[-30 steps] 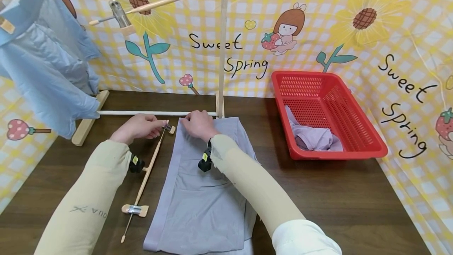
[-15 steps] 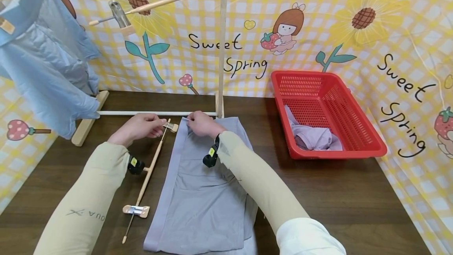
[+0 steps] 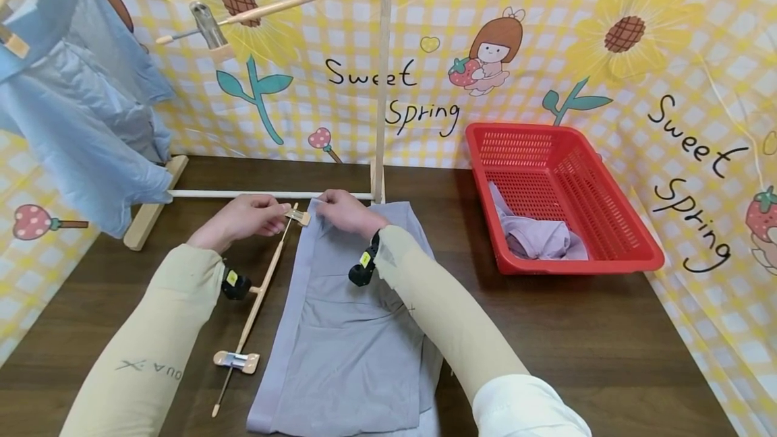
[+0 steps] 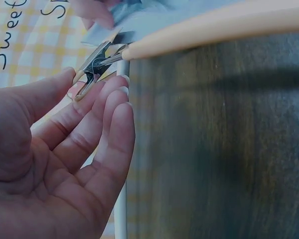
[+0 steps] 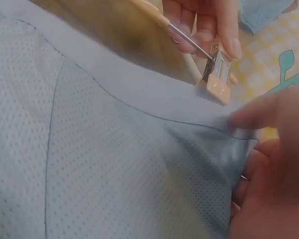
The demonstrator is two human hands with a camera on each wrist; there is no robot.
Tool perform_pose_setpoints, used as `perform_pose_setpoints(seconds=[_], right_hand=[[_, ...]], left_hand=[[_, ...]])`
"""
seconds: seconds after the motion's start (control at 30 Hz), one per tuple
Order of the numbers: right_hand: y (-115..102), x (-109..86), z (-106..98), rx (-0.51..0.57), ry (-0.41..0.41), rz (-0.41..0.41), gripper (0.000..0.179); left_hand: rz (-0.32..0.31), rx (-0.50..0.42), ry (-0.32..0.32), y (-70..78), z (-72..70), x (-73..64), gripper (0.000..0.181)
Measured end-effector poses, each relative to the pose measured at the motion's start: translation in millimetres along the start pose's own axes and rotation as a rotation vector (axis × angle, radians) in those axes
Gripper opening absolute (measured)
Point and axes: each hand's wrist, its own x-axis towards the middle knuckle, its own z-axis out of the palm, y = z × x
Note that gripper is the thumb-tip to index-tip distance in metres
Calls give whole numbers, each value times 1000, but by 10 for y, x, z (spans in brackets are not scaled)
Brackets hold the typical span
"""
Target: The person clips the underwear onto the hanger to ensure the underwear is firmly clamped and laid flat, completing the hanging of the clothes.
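Observation:
My left hand pinches the far clip of a wooden clip hanger between thumb and fingers. In the left wrist view the clip stands with its jaws spread. Grey shorts lie flat on the table, waistband toward the hanger. My right hand pinches the far corner of that waistband. In the right wrist view the clip's wooden tip overlaps the waistband edge, close to my right fingers. The near clip rests on the table beside the waistband.
A red basket holding lilac cloth stands at the back right. Behind my hands is a rack with a low white bar and wooden post. Blue shorts and another clip hanger hang above.
The hanger has shifted slightly right, its far clip moving up to the waistband corner. My right hand has changed from lying over the waistband's far end to pinching its corner.

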Motion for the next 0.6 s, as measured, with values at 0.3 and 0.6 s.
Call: perform_pose_setpoints(seconds=[0.3,0.6], right_hand=[[-25,30,36,50,63,-11,25],[-84,2,57,88,127,24,20]], left_hand=[[-8,18,-16,-8,33,32,32],[-18,-5,7,8,82,44,32]])
